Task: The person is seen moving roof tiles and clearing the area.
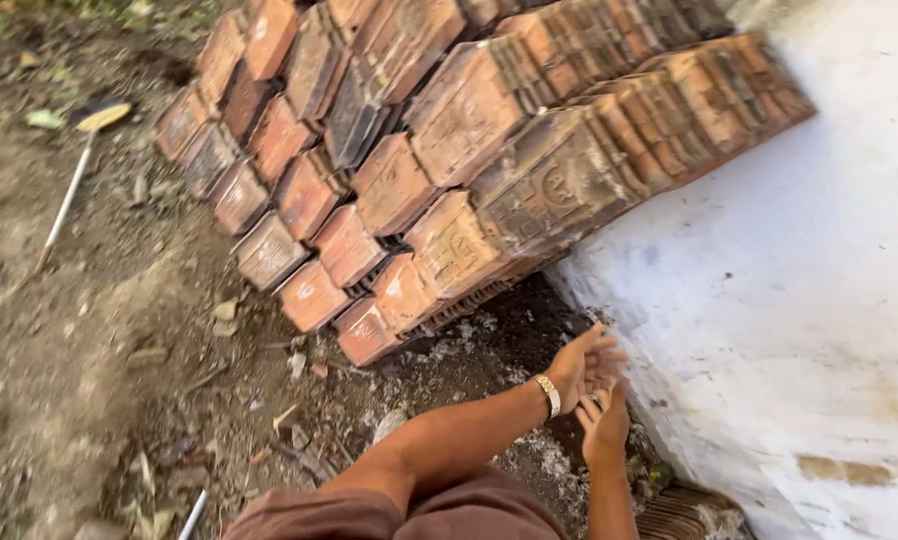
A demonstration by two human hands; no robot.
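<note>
Both hands hang empty with loose, open fingers, the left hand (pixel 581 362) just above the right hand (pixel 603 418), near the white wall (pixel 799 300). Stacked clay roof tiles (pixel 449 150) lean beyond them; they look heavy, rigid, brittle, best gripped by opposite edges.

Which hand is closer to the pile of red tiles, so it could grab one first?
Probably the left hand. It reaches further forward and sits nearer the bottom row of the stacked clay tiles. The right hand is just behind it, by the white wall. Both look empty, palms together.
</note>
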